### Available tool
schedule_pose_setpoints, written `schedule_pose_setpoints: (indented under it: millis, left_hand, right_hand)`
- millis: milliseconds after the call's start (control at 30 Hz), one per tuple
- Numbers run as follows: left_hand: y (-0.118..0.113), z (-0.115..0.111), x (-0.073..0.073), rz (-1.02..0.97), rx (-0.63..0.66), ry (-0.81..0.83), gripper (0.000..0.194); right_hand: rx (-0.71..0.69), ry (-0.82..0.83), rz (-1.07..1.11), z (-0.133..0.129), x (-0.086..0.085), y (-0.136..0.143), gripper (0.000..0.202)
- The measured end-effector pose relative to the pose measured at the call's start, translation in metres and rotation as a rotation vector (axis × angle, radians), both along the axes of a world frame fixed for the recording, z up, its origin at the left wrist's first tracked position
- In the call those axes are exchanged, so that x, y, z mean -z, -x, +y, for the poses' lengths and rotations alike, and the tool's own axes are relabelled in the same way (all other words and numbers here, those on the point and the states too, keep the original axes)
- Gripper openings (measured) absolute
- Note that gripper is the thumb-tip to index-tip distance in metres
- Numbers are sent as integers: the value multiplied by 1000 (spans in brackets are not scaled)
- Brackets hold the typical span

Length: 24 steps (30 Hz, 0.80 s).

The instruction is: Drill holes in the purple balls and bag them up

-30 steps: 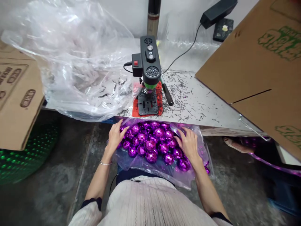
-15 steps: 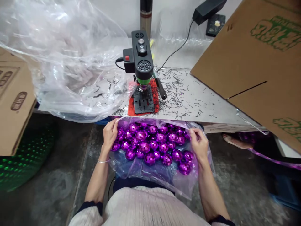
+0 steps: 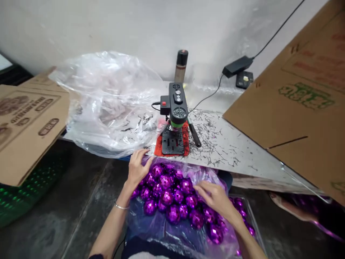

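Observation:
Many shiny purple disco-ball ornaments point(image 3: 167, 197) lie in a thin clear plastic bag point(image 3: 167, 230) spread over the lap. My left hand point(image 3: 137, 169) is at the bag's left edge, thumb and fingers apart, beside the ornaments and close to the table edge. Over the right part of the pile is my right hand point(image 3: 215, 198), its fingers curled together and pointing left. Its fingertips are near an ornament and a fold of the bag; what they hold, if anything, is hidden.
A small black bench press point(image 3: 178, 102) with a lever stands on a red mat point(image 3: 158, 145). Black scraps litter the white table point(image 3: 229, 144). A large plastic bag point(image 3: 107, 97) and a cardboard box point(image 3: 35, 126) are left, another box point(image 3: 293, 115) right. A tray point(image 3: 254, 216) holds purple ornaments.
My right hand has left the bag's right edge and moved left over the ornaments. My left hand's fingers have spread from a pinch on the bag edge. The view has tilted up.

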<state>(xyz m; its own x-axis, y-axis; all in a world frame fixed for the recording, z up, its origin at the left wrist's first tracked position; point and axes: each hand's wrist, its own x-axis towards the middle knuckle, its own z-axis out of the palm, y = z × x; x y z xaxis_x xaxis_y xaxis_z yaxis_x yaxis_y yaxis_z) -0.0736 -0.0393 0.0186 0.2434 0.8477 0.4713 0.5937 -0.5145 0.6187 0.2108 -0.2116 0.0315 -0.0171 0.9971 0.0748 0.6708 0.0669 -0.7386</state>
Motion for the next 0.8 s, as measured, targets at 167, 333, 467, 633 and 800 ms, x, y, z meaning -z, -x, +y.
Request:
schedule_pose_setpoints:
  millis: [167,333,467,633,800]
  left_hand:
    - [-45,36,-20,-262,53,54,24]
    - [-91,58,-26,-350,111,111,22]
    - [-113,61,-29,-370,154,124,18]
    - [-118,63,-25,-383,143,98,13]
    - [-114,65,-20,-343,138,95,10]
  right_hand:
    - [368,-168,263,77,-33,-7,37]
    - [496,-160,378,110,-15,4,48]
    - [536,-101,442,103,6,9,52]
    - [570,-60,454,92,21,13,54]
    - [560,-75,426,89,22,14,52]
